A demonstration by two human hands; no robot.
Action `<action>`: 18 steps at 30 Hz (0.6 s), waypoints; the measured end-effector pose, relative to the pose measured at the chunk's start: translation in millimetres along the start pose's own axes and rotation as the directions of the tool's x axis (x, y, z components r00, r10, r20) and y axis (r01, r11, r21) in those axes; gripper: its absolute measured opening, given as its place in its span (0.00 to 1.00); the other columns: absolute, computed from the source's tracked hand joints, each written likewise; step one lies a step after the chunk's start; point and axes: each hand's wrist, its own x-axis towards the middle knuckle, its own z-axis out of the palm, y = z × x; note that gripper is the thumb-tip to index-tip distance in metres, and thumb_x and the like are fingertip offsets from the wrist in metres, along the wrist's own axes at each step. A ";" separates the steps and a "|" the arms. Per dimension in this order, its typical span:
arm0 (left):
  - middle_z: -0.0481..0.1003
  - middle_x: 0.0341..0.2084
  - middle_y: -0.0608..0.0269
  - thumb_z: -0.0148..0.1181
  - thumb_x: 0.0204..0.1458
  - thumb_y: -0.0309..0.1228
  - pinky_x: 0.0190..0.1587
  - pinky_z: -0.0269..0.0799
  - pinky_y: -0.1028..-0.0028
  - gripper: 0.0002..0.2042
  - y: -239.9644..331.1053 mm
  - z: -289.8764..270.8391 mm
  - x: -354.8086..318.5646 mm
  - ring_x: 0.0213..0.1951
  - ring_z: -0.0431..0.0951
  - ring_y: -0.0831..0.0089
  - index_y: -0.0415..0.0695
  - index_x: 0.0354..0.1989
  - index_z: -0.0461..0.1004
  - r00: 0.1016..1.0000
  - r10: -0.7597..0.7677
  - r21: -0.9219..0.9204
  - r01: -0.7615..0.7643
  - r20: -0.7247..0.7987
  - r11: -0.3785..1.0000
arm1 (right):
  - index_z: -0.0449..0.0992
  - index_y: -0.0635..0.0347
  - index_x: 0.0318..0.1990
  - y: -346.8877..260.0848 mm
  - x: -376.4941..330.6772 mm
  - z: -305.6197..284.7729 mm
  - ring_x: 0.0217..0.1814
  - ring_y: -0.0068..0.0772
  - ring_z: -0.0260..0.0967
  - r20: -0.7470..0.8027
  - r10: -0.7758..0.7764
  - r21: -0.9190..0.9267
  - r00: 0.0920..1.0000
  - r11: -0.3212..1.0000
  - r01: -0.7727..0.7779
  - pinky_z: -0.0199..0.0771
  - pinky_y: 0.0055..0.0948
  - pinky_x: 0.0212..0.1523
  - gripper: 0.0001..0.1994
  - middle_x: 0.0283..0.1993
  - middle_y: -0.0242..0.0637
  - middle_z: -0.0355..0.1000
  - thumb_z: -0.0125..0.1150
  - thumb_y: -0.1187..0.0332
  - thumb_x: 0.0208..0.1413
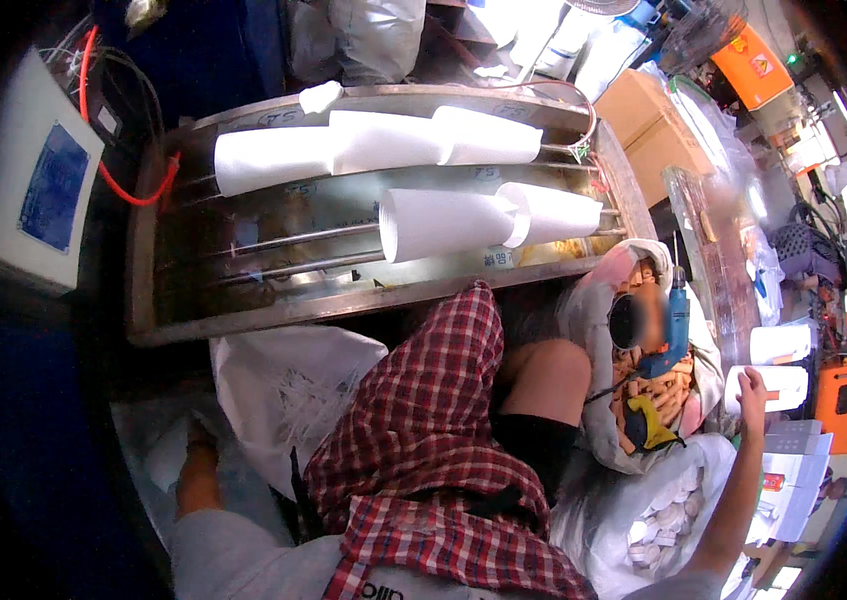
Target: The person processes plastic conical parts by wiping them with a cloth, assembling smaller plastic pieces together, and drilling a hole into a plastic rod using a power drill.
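Stretched out to the far right, my right hand point(752, 388) has its fingers closed at the left end of a white plastic piece point(788, 388) with an orange strip on it. A similar white piece point(779, 344) lies just beyond. At lower left, my left hand point(199, 440) hangs low beside a white sack point(243, 390) of thin white strips; its fingers are lost in shadow. Before me, several white tapered sleeves point(448, 222) lie over metal rods point(303, 240) across a shallow framed trough point(343, 312). Neither hand touches them.
Right of my knee stands a sack point(598, 410) of orange-brown pieces, with a blue drill point(678, 325) and a round black object over it. Below it sits a clear bag point(583, 540) of white round pieces. A cardboard box point(648, 125) stands behind; a control box point(33, 170) is left.
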 end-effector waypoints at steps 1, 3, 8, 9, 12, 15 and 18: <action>0.55 0.62 0.56 0.46 0.55 0.47 0.61 0.55 0.57 0.29 2.2 -6.7 6.2 0.60 0.59 0.60 0.45 0.63 0.55 1.000 -0.013 -0.055 0.012 -0.007 0.998 | 0.71 0.62 0.49 -32.4 -14.6 12.3 0.41 0.25 0.67 0.051 -0.042 0.068 0.998 0.997 0.039 0.68 0.22 0.39 0.18 0.44 0.35 0.70 0.57 0.62 0.54; 0.56 0.62 0.56 0.44 0.56 0.49 0.61 0.56 0.57 0.29 -6.3 -18.8 13.2 0.60 0.60 0.60 0.46 0.62 0.56 0.997 -0.067 -0.199 0.061 -0.025 0.978 | 0.71 0.60 0.50 -96.9 -40.4 49.1 0.41 0.24 0.67 0.172 -0.126 0.220 0.977 0.972 0.086 0.67 0.20 0.39 0.15 0.45 0.33 0.70 0.55 0.65 0.56; 0.59 0.60 0.56 0.41 0.57 0.53 0.60 0.58 0.58 0.29 -80.0 -30.4 2.6 0.58 0.63 0.61 0.47 0.62 0.58 0.939 -0.343 -0.647 0.255 -0.011 0.718 | 0.71 0.62 0.49 -217.0 -120.1 137.8 0.46 0.23 0.67 0.507 -0.409 0.374 0.759 0.897 0.234 0.68 0.22 0.45 0.14 0.46 0.34 0.70 0.56 0.70 0.55; 0.59 0.60 0.56 0.40 0.57 0.53 0.60 0.58 0.59 0.29 -99.0 -32.6 -2.4 0.58 0.63 0.62 0.47 0.62 0.58 0.919 -0.394 -0.722 0.279 0.009 0.634 | 0.71 0.62 0.49 -218.8 -128.7 154.2 0.47 0.24 0.67 0.549 -0.495 0.452 0.674 0.854 0.259 0.67 0.23 0.48 0.14 0.46 0.34 0.71 0.56 0.70 0.55; 0.61 0.59 0.57 0.40 0.58 0.55 0.59 0.59 0.59 0.29 -148.8 -13.4 -36.6 0.57 0.64 0.62 0.47 0.61 0.59 0.860 -0.501 -0.881 0.309 0.098 0.358 | 0.70 0.64 0.49 -227.8 -149.4 201.0 0.49 0.25 0.68 0.644 -0.634 0.501 0.427 0.772 0.391 0.68 0.25 0.48 0.16 0.46 0.38 0.72 0.59 0.73 0.51; 0.62 0.59 0.58 0.42 0.57 0.54 0.59 0.59 0.60 0.29 -151.1 -20.7 -83.0 0.57 0.65 0.62 0.47 0.61 0.60 0.883 -0.454 -0.993 0.116 0.115 -0.026 | 0.70 0.64 0.48 -237.6 -181.8 231.9 0.49 0.31 0.70 0.646 -0.686 0.542 0.336 0.722 0.431 0.69 0.28 0.48 0.18 0.46 0.42 0.72 0.61 0.73 0.49; 0.63 0.58 0.58 0.45 0.56 0.53 0.59 0.59 0.61 0.29 -126.1 -53.2 -126.2 0.56 0.66 0.62 0.46 0.60 0.60 0.961 -0.273 -0.869 -0.099 0.043 -0.486 | 0.71 0.62 0.48 -243.1 -217.6 261.1 0.50 0.39 0.69 0.491 -0.818 0.639 0.300 0.572 0.514 0.69 0.32 0.50 0.19 0.47 0.44 0.71 0.63 0.74 0.47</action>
